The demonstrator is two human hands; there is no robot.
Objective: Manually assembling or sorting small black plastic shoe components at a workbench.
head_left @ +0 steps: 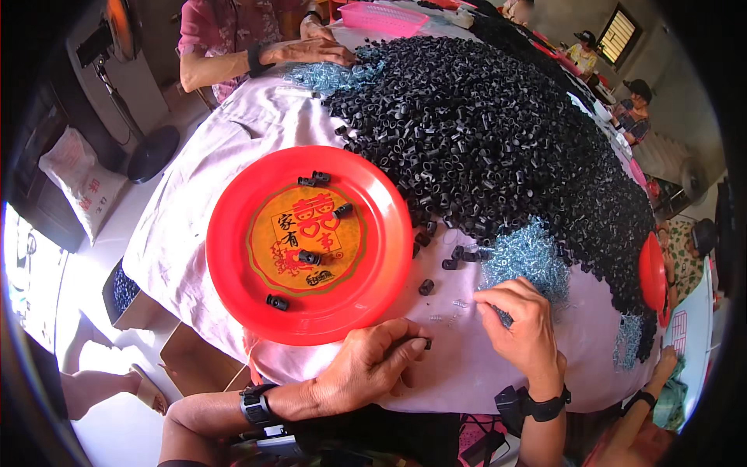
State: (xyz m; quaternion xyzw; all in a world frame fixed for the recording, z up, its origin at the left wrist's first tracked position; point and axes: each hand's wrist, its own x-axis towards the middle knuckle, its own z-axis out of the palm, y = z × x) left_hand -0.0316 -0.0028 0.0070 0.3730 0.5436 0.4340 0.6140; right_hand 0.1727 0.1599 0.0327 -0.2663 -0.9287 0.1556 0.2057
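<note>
My left hand (373, 364) is closed by the plate's lower right rim, pinching a small black plastic piece (427, 343) between thumb and fingertips. My right hand (520, 323) is closed over the cloth, just below a pile of small silvery springs (526, 261). What its fingertips hold is too small to make out, and something dark shows under its curled fingers. Between the hands lie a few loose springs (459, 303) and a single black piece (426, 287). Several black cord-lock-like pieces (309, 258) rest in the round red plate (224, 233).
A big heap of hollow black pieces (482, 132) covers the table's far side. Across it, another person's hand (311, 53) touches more springs (331, 76). A pink basket (381, 19) stands behind. Pink cloth (179, 210) drapes the table; a cardboard box (198, 359) sits below.
</note>
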